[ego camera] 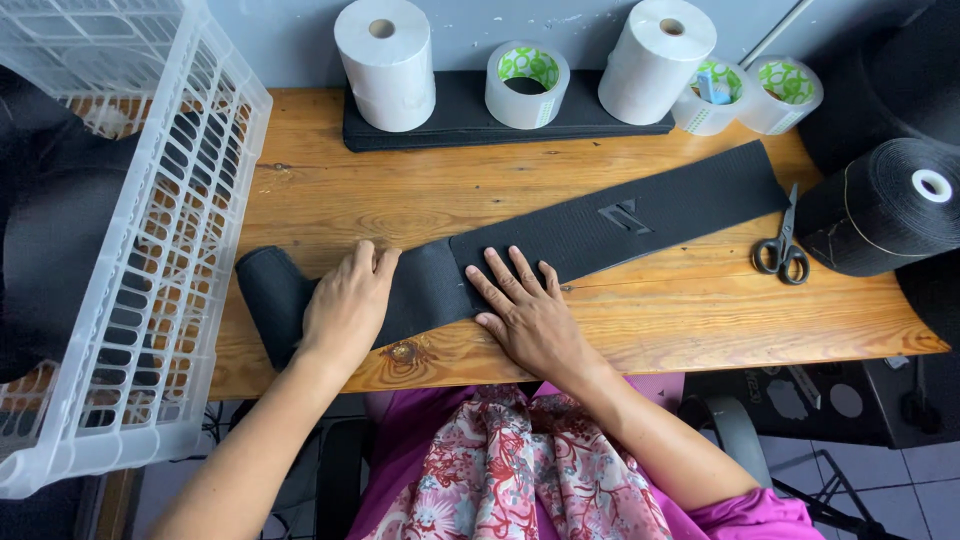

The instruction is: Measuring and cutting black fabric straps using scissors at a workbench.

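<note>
Fingers of the left hand (347,305) and right hand (528,315) lie spread flat, pressing the black elastic band (600,225) across the wooden worktop (680,310), scissors (782,250) near its right end, bare wood along the front edge.

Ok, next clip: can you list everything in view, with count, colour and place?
elastic band: 1, black, flat across the table, under both hands
table: 1, wooden, centre
paper rolls: 2, white, back edge
tape rolls: 3, clear with green cores, back edge
black pad: 1, under the back rolls
scissors: 1, black-handled, right
fabric spool: 1, black, far right
crate: 1, white, left
left hand: flat on the band
right hand: fingers spread on the band
</note>
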